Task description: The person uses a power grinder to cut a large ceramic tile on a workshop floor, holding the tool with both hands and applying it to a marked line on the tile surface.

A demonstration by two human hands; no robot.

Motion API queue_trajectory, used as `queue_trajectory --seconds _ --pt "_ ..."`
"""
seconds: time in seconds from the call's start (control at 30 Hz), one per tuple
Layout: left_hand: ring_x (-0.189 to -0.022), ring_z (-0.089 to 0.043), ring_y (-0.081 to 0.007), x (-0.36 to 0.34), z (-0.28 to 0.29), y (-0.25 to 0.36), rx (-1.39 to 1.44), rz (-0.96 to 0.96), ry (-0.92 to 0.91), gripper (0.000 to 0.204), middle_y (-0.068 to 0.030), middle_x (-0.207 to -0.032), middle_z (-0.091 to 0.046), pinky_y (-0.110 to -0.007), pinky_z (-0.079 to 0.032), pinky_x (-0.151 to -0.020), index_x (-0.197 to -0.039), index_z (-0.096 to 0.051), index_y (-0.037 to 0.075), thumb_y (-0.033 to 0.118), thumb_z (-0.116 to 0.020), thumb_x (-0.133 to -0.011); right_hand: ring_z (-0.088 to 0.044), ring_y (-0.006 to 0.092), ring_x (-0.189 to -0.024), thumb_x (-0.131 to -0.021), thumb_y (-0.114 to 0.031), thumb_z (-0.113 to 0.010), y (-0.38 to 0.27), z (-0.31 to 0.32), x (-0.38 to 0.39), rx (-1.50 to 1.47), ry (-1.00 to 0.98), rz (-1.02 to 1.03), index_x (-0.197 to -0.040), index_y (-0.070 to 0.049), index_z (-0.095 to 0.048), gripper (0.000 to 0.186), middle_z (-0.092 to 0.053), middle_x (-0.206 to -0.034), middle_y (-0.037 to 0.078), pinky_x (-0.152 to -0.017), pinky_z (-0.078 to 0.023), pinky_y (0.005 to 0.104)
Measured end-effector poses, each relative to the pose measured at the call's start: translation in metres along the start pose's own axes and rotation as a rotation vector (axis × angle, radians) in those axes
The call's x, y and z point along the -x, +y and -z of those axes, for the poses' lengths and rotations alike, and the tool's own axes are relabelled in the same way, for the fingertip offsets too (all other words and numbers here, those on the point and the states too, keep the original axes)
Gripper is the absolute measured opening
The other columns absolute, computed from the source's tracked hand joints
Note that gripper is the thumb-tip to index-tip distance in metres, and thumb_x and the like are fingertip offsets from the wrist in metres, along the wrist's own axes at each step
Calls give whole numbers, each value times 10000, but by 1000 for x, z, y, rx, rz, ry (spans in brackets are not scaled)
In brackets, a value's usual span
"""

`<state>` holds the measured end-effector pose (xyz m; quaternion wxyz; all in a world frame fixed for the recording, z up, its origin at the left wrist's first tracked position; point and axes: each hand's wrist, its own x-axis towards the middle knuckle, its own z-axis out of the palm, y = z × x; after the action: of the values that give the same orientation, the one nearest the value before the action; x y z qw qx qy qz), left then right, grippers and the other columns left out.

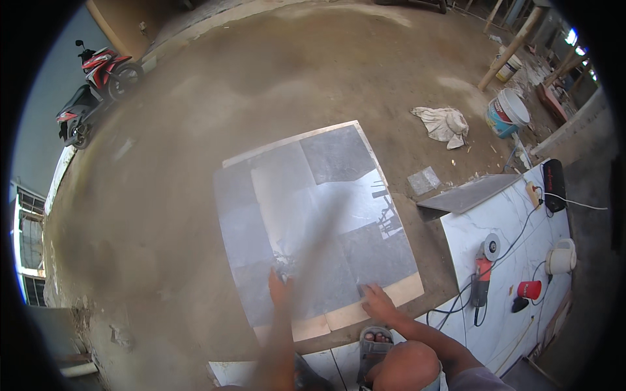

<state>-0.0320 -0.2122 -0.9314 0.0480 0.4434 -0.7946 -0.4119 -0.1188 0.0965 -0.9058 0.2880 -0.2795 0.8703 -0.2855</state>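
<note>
Grey tiles (316,208) lie in a panel with pale strips along several edges. Near the panel's lower left part, my left hand (279,289) is closed and touches the tile surface. A small grey thing seems to sit at its fingers, but a blurred streak hides part of it. Just beyond that hand is a dark crumbly patch (282,259) on the tile. My right hand (378,303) rests with fingers apart on the near edge, over the pale strip (398,293). My sandalled foot (376,342) is close to this edge.
White marbled tiles (515,274) at the right carry a red angle grinder (482,274), its cable, a red cup-like thing (529,290) and a black case (553,186). A grey slab (469,194) leans there. Farther off are a cloth (443,124), buckets (507,114) and a motorbike (98,91).
</note>
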Motion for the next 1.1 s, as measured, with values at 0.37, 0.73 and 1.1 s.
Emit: queue_trajectory --seconds 0.37,0.73,1.1 --pt "-1415 -418 -349 -5 -15 8 150 -36 45 691 -215 -1516 -452 -412 -322 -1169 -1521 -367 16 50 -645 -889 -545 409 -1097 -838 -145 -737 12 -60 11 -130 311 11 -1326 8 -562 540 -557 -1163 221 -943 -453 459" --pt "-1439 -401 -319 -26 -7 -6 203 -136 6 727 -213 -1521 -452 -387 -282 -1199 -1512 -383 -5 -60 -635 -832 -546 388 -1007 -814 -161 -761 17 -68 6 -68 421 116 -1261 2 -599 502 -581 -1062 190 -857 -426 487" --pt "-1419 -411 -317 -31 -7 -11 212 -113 -11 729 -199 -1512 -443 -398 -292 -1190 -1511 -388 -2 -65 -620 -823 -561 334 -1019 -809 -166 -755 11 -70 5 63 329 120 -1234 -33 -610 468 -602 -1061 130 -837 -392 487"
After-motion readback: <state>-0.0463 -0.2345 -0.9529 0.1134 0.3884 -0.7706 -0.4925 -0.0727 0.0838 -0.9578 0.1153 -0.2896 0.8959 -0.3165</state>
